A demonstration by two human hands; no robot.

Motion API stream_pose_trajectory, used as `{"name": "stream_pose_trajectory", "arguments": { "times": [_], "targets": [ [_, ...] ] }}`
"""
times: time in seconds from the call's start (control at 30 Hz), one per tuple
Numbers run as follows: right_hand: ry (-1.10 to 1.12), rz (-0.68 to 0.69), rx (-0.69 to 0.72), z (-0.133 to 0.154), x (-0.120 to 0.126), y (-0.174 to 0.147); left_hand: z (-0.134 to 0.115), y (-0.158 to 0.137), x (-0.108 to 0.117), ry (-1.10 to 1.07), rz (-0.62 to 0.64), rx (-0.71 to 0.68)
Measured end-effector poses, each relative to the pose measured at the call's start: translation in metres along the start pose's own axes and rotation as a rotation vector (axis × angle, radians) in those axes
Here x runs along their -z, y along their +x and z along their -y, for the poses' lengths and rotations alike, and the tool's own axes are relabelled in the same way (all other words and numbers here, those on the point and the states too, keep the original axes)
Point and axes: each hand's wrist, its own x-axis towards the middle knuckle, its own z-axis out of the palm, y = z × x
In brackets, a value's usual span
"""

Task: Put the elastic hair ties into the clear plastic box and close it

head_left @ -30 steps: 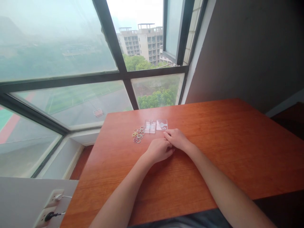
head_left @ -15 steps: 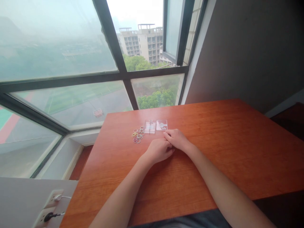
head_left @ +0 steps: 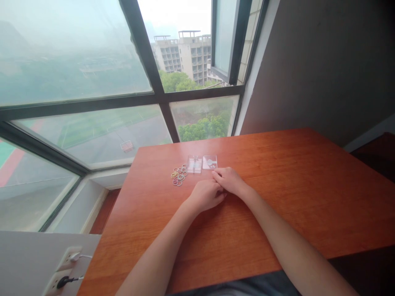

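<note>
Both hands rest together on the wooden table, fingers curled and touching. My left hand (head_left: 207, 195) is closed, its fingertips turned inward beneath the fingers of my right hand (head_left: 231, 181). The right one is closed loosely too; no object shows in either. Just beyond the right fingers lies a flat clear plastic piece (head_left: 210, 162) with a printed pattern. Beside it on the left is a clear plastic case (head_left: 194, 164) with something small and greyish at its middle. Left of that, several small rings (head_left: 179, 175) in silver, yellow and pink lie in a loose pile.
The reddish-brown table (head_left: 293, 185) reaches to the window (head_left: 203, 119) at the back and the grey wall (head_left: 308, 74) on the right. Low at the left, two plugs with cables sit in wall sockets (head_left: 63, 271).
</note>
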Motion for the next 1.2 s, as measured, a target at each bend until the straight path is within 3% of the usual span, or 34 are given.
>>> {"name": "stream_pose_trajectory", "arguments": {
  "times": [1.2],
  "targets": [
    [-0.051, 0.018, -0.022, 0.0008, 0.001, 0.0001, 0.0038, 0.0007, -0.0071, 0.022, -0.042, -0.038]
  ]
}}
